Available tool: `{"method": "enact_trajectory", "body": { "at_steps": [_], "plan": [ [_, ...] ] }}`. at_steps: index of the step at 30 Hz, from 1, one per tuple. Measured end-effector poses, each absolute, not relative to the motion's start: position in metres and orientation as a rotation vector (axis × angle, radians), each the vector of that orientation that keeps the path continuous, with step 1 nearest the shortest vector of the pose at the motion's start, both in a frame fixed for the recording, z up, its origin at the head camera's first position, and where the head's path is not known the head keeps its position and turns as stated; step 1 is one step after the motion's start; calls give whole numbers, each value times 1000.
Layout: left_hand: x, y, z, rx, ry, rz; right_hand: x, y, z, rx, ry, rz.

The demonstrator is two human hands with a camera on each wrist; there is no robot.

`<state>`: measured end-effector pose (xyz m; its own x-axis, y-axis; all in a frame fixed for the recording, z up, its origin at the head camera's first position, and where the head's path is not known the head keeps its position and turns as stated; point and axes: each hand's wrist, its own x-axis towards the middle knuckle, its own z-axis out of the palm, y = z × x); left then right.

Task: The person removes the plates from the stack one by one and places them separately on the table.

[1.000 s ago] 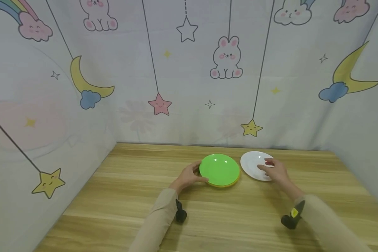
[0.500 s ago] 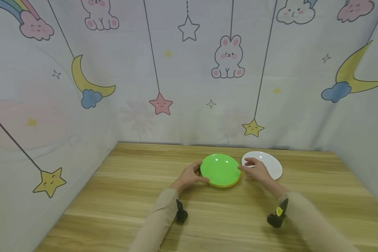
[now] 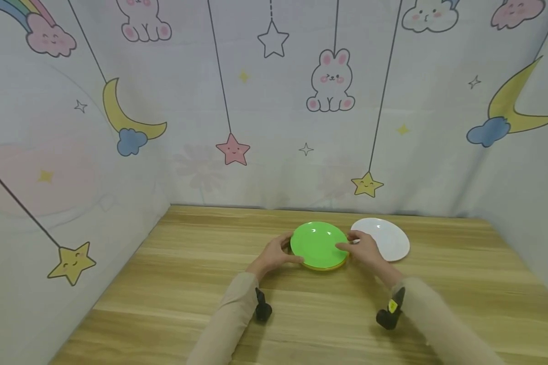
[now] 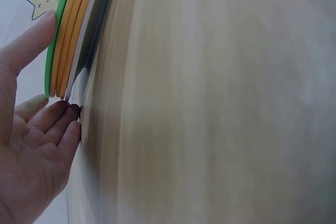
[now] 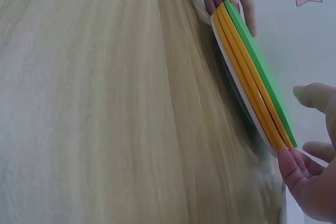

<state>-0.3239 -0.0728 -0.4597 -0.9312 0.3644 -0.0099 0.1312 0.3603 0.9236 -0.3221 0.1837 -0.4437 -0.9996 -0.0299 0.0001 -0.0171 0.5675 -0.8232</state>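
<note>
So, left hand [image 3: 274,256] curled round the plate stack [image 3: 316,247], lower centre of head frame, right hand [image 3: 367,250] fingers loosely open at its rim, with only wrist views showing the white layer [image 4: 84,34] underneath.

Green plate [image 3: 317,245] atop orange plates [image 4: 71,30]; white plate [image 4: 82,36] probably lowest

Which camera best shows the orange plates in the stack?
The right wrist view: the edges of the orange plates run nearly end to end there. The left wrist view cuts them off at the top; the head view shows only a thin rim below the green plate.
</note>
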Motion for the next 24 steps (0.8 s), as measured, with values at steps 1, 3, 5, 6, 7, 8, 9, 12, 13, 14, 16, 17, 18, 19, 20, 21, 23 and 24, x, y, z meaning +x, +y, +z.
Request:
{"method": "enact_trajectory", "body": {
  "at_steps": [1,3,5,6,7,8,9,12,13,14,16,17,18,19,20,21,23,24],
  "plan": [
    [-324,-73,-460,444,2408,1604,-322,183,-444,-44,2777,-1447],
    [-325,-73,-461,454,2406,1608,-323,183,-445,-45,2799,-1421],
    [-325,-73,-461,461,2405,1610,-323,182,-445,-42,2821,-1388],
    [-325,-73,-462,461,2404,1612,-323,182,-445,-43,2829,-1375],
    [-325,-73,-462,461,2403,1613,-323,182,-445,-44,2837,-1361],
    [-326,-73,-462,461,2402,1615,-323,182,-446,-47,2839,-1357],
    [-326,-73,-462,461,2402,1615,-322,182,-446,-50,2842,-1353],
    [-326,-72,-462,456,2403,1614,-321,182,-446,-44,2837,-1368],
    [-326,-72,-462,454,2405,1611,-321,183,-446,-40,2834,-1374],
    [-326,-72,-462,452,2407,1607,-321,183,-447,-41,2830,-1381],
    [-326,-73,-462,448,2404,1605,-321,184,-448,-38,2821,-1394],
    [-326,-73,-462,450,2397,1609,-321,185,-448,-37,2815,-1403],
    [-326,-73,-461,452,2389,1614,-321,185,-448,-39,2810,-1411],
    [-327,-73,-461,457,2381,1619,-321,186,-448,-42,2802,-1420],
    [-327,-73,-461,462,2370,1627,-321,187,-448,-49,2797,-1427],
    [-327,-72,-461,466,2360,1635,-321,187,-447,-54,2788,-1438],
    [-328,-72,-460,473,2353,1643,-320,188,-447,-59,2769,-1462],
    [-327,-72,-460,474,2359,1639,-320,189,-446,-70,2764,-1464]
  ]
}}
